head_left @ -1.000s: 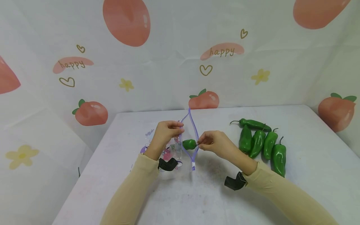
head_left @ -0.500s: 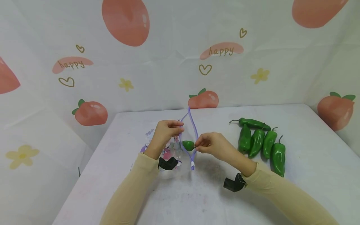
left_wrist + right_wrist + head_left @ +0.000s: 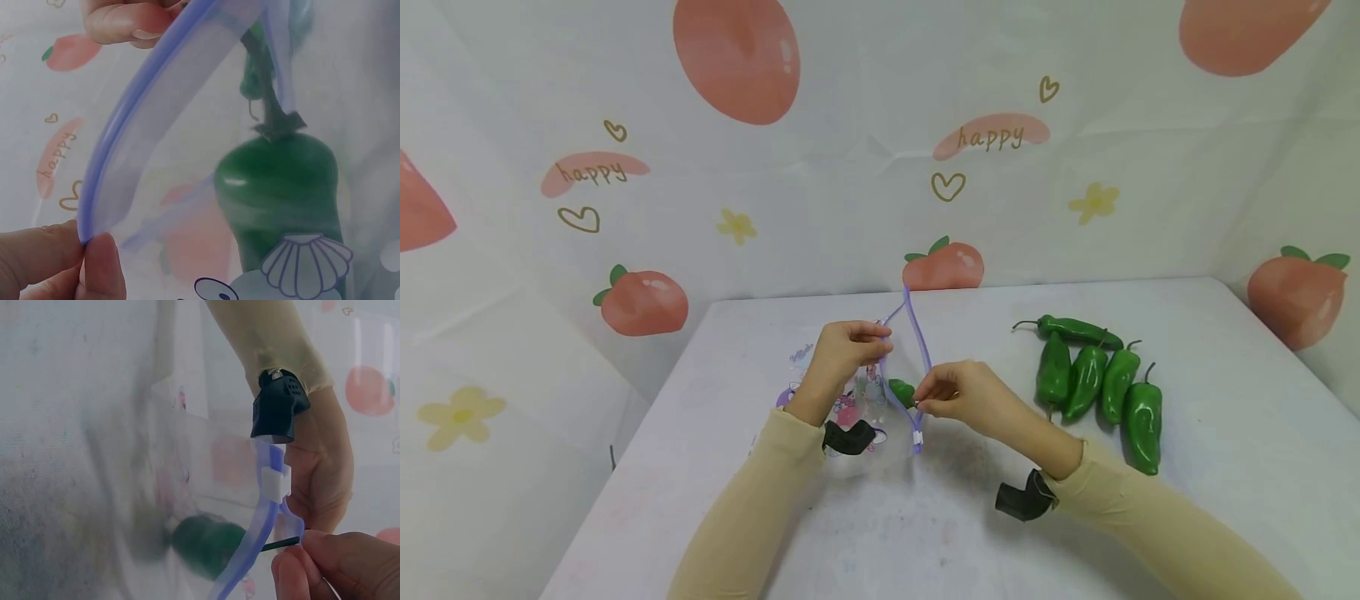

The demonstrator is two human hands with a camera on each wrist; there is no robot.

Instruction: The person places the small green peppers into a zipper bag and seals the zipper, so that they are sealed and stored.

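A clear zip bag with printed cartoon figures and a purple zip edge [image 3: 920, 333] stands with its mouth spread apart above the table. My left hand [image 3: 842, 358] pinches one side of that edge between thumb and fingers. At the mouth my right hand [image 3: 966, 396] pinches the dark stem [image 3: 281, 544] of a green pepper [image 3: 901, 392]. The pepper's body [image 3: 281, 187] is inside the bag, seen through the plastic in both wrist views. A white slider [image 3: 273, 483] sits at the zip's near end.
On the table [image 3: 925, 533], to the right of my right hand, several green peppers [image 3: 1086, 375] lie in a cluster. A white cloth backdrop [image 3: 850, 183] with printed peaches rises behind the table. Black wrist cameras [image 3: 1026, 497] sit at both cuffs.
My right hand has moved left and slightly down, carrying the pepper deeper into the bag. The left hand stays at the zip edge. The loose peppers have not visibly moved.
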